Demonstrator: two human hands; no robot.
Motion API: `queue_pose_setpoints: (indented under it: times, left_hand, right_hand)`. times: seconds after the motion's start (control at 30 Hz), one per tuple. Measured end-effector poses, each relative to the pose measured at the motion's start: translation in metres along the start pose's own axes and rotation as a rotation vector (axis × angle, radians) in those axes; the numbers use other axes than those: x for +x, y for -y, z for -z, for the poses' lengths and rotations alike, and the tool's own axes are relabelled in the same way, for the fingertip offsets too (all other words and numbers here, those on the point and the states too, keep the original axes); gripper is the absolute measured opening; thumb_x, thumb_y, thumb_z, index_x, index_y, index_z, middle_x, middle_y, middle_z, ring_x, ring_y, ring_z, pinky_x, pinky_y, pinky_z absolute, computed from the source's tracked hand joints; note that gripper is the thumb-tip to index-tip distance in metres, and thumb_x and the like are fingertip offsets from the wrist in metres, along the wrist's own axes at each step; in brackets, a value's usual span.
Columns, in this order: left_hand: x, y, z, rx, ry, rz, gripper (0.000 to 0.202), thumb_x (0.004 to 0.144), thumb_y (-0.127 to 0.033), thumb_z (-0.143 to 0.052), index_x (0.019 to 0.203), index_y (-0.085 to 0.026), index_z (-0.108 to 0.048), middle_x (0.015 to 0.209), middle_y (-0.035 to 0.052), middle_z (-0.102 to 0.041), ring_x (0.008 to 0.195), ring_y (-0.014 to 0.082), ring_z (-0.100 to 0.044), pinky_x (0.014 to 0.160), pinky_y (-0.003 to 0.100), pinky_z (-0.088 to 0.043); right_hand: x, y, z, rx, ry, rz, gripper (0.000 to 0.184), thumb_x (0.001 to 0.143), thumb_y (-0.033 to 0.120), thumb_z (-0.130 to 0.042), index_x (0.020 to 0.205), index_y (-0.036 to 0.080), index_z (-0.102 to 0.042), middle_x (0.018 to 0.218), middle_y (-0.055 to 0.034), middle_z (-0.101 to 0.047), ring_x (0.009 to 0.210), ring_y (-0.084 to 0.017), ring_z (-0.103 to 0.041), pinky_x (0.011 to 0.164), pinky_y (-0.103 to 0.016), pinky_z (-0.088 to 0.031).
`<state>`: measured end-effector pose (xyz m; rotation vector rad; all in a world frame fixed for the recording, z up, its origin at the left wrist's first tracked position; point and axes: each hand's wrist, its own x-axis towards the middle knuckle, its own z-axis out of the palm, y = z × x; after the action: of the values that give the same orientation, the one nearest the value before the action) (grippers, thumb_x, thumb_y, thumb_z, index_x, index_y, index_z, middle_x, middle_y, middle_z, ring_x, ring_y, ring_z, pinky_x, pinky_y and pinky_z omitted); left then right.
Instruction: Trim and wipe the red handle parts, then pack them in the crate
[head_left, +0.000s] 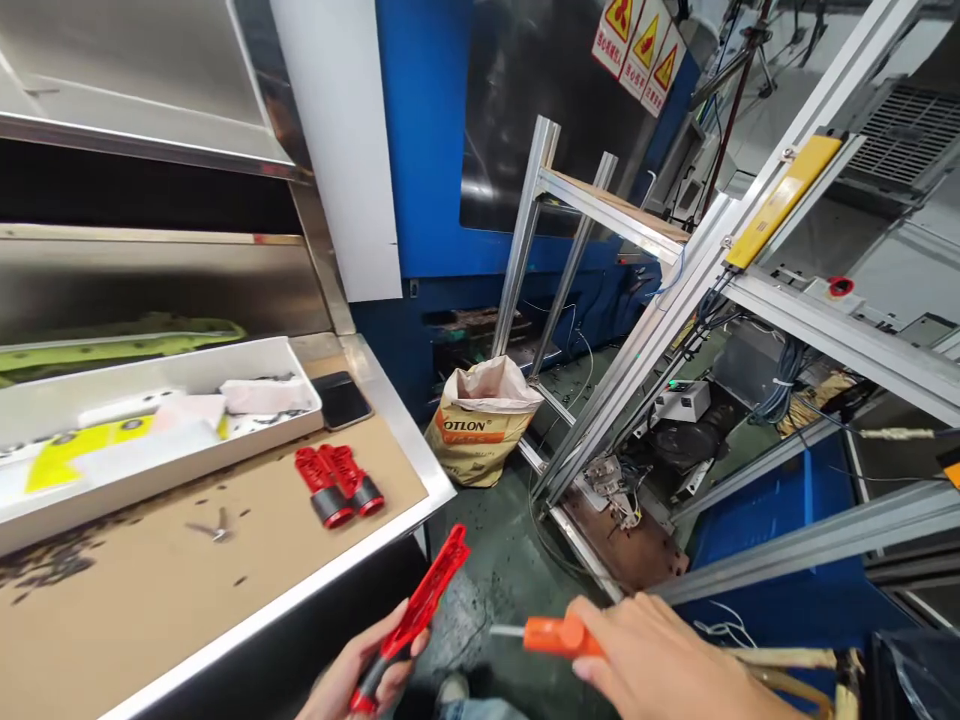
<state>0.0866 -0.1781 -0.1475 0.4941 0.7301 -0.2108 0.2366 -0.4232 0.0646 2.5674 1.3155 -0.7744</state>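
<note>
My left hand grips a red plastic tool by its black-and-red handle, its forked tip pointing up and right past the table edge. My right hand holds a small orange-handled tool with a thin metal tip pointing left toward the red tool. The two tips are apart. Both hands are in front of the table, over the floor. On the cardboard-covered table lie two red parts with black ends, side by side.
A white tray with yellow and white pieces sits at the table's back, a dark phone beside it. A paper sack stands on the floor. An aluminium frame with cables and a blue crate fill the right.
</note>
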Motion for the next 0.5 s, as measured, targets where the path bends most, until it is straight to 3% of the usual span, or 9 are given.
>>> queue_pose_setpoints:
  times: [0.07, 0.2, 0.3, 0.37, 0.43, 0.5]
  left_hand:
    - [0.001, 0.002, 0.001, 0.002, 0.022, 0.007, 0.032, 0.077, -0.031, -0.073, 0.056, -0.009, -0.063, 0.038, -0.0023, -0.040, 0.031, 0.0032, -0.036, 0.032, 0.011, -0.035]
    - [0.002, 0.005, 0.002, 0.081, 0.027, -0.006, 0.033, 0.071, -0.036, -0.076, 0.055, -0.010, -0.063, 0.038, -0.0040, -0.038, 0.031, 0.0022, -0.031, 0.033, 0.011, -0.033]
    - [0.005, 0.004, -0.003, 0.198, -0.010, -0.105, 0.033, 0.066, -0.042, -0.078, 0.059, -0.012, -0.066, 0.041, -0.0033, -0.042, 0.035, 0.0049, -0.034, 0.035, 0.014, -0.034]
    - [0.008, 0.000, -0.008, 0.301, -0.058, -0.231, 0.033, 0.061, -0.046, -0.080, 0.071, -0.016, -0.071, 0.053, 0.0005, -0.056, 0.045, 0.0110, -0.047, 0.041, 0.018, -0.041]
    - [0.009, -0.005, -0.012, 0.431, -0.129, -0.381, 0.038, 0.056, -0.046, -0.083, 0.085, -0.022, -0.074, 0.077, 0.0042, -0.067, 0.065, 0.0192, -0.058, 0.052, 0.022, -0.048]
    - [0.008, -0.010, -0.013, 0.565, -0.226, -0.518, 0.039, 0.056, -0.043, -0.083, 0.092, -0.028, -0.075, 0.096, 0.0040, -0.067, 0.084, 0.0244, -0.060, 0.059, 0.022, -0.048]
  right_hand:
    - [-0.002, 0.005, -0.001, -0.058, -0.039, -0.036, 0.028, 0.098, 0.031, -0.039, 0.119, 0.023, -0.055, 0.097, -0.0116, -0.069, 0.088, -0.031, -0.066, 0.067, -0.032, -0.036]
    - [-0.002, 0.008, 0.001, -0.117, 0.048, 0.028, 0.026, 0.096, 0.035, -0.046, 0.117, 0.023, -0.056, 0.094, -0.0109, -0.070, 0.083, -0.031, -0.067, 0.063, -0.031, -0.036]
    - [-0.002, 0.005, -0.001, -0.112, -0.030, -0.041, 0.028, 0.098, 0.033, -0.040, 0.118, 0.022, -0.056, 0.094, -0.0115, -0.070, 0.084, -0.031, -0.067, 0.064, -0.032, -0.037]
    - [-0.005, 0.000, -0.004, -0.085, 0.010, -0.008, 0.026, 0.096, 0.033, -0.045, 0.115, 0.022, -0.058, 0.095, -0.0117, -0.070, 0.087, -0.032, -0.067, 0.065, -0.032, -0.039]
    - [-0.012, -0.007, -0.005, -0.021, 0.058, 0.029, 0.026, 0.093, 0.034, -0.049, 0.114, 0.023, -0.060, 0.097, -0.0109, -0.071, 0.089, -0.032, -0.067, 0.068, -0.032, -0.041]
    - [-0.020, -0.017, -0.004, 0.041, 0.010, -0.028, 0.028, 0.095, 0.033, -0.045, 0.118, 0.024, -0.058, 0.098, -0.0101, -0.070, 0.092, -0.031, -0.066, 0.072, -0.033, -0.042]
